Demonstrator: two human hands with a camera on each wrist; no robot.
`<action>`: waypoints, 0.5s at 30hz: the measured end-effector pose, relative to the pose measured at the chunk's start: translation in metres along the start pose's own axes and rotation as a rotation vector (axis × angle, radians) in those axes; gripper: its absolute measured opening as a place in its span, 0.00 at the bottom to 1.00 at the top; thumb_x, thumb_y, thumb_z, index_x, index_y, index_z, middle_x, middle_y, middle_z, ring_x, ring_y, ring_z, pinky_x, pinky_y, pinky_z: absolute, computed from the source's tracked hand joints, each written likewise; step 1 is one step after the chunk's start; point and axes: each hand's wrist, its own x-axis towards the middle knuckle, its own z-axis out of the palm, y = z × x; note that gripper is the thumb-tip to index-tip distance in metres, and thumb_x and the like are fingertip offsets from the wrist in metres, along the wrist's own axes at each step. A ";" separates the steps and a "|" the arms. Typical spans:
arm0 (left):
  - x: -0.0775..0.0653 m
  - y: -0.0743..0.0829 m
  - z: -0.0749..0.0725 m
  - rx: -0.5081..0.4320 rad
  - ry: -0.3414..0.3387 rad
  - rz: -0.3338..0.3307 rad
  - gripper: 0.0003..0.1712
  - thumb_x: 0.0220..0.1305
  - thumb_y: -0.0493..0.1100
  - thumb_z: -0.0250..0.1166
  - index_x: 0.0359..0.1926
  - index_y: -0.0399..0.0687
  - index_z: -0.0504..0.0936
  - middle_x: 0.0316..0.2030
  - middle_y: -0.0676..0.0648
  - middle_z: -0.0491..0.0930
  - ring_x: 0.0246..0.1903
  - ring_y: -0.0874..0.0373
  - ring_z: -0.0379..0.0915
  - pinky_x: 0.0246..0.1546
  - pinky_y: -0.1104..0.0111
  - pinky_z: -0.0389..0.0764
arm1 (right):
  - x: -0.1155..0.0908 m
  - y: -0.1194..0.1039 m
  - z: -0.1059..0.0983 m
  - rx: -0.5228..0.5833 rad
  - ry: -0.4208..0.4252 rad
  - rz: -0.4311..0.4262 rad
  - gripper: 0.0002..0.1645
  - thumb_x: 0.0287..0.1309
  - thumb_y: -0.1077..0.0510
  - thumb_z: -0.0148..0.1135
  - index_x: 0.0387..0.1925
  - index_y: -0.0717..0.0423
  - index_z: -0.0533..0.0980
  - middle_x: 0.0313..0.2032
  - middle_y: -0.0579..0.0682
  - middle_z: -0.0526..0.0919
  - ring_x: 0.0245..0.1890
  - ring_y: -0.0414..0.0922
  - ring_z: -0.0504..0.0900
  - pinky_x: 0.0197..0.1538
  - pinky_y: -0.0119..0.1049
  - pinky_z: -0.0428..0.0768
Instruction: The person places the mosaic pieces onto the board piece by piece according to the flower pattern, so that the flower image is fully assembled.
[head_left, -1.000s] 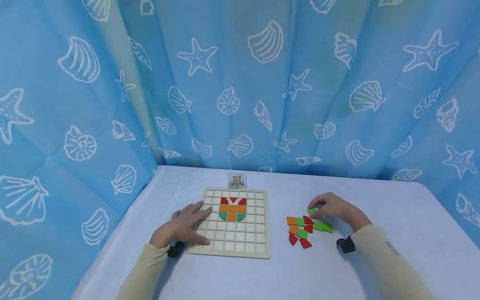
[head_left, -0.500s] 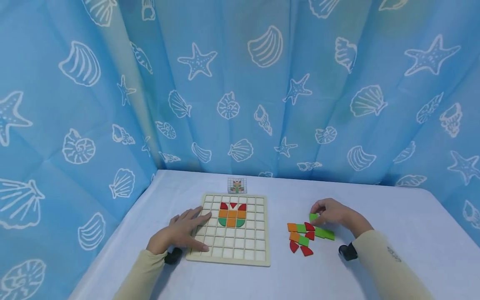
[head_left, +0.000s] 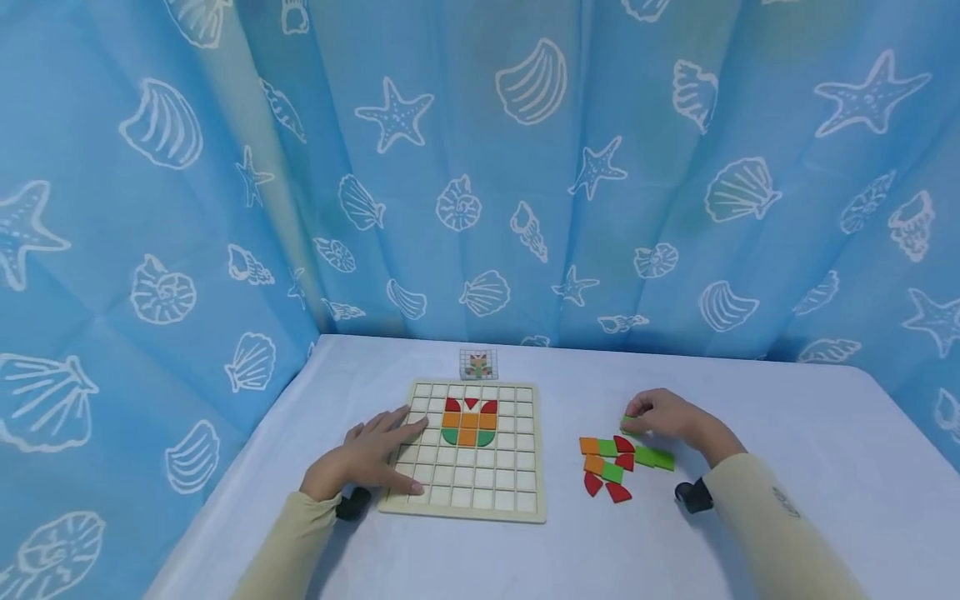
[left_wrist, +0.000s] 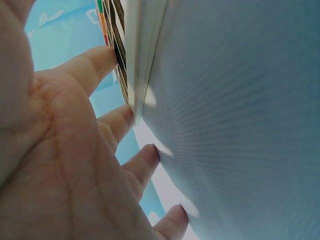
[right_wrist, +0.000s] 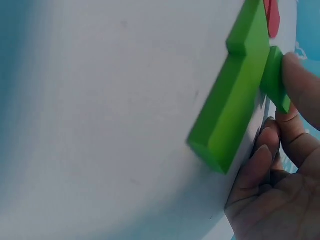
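Note:
Around the left edge of a wooden grid board (head_left: 483, 478) my left hand (head_left: 366, 457) rests with fingers spread. Its thumb and index finger touch the board, and other fingertips (left_wrist: 174, 218) reach the white cloth. Set in the grid is a tulip-like shape of red, orange and green tiles (head_left: 468, 421). To the right of the board, my right hand (head_left: 670, 419) pinches a green tile (right_wrist: 274, 79) between thumb and finger. In the right wrist view that tile is tilted close beside two flat green tiles (right_wrist: 231, 102). Its remaining fingers are curled near the cloth.
Loose orange tiles (head_left: 589, 445), red quarter-round tiles (head_left: 618, 492) and green tiles (head_left: 654, 457) lie between the board and my right hand. A small pattern card (head_left: 478, 364) lies behind the board. A blue shell-print curtain (head_left: 480, 208) hangs behind the white table (head_left: 570, 558).
The head view shifts slightly. My right hand stays by the loose tiles, still holding the green tile, whose tilt varies a little. My left hand keeps its place on the board.

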 end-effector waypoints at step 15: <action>0.002 -0.001 0.001 0.008 -0.014 -0.008 0.61 0.43 0.70 0.75 0.76 0.67 0.56 0.79 0.46 0.44 0.77 0.40 0.37 0.71 0.34 0.40 | 0.003 -0.008 -0.002 -0.056 0.175 -0.007 0.17 0.62 0.56 0.63 0.45 0.66 0.75 0.42 0.61 0.77 0.42 0.54 0.73 0.44 0.44 0.79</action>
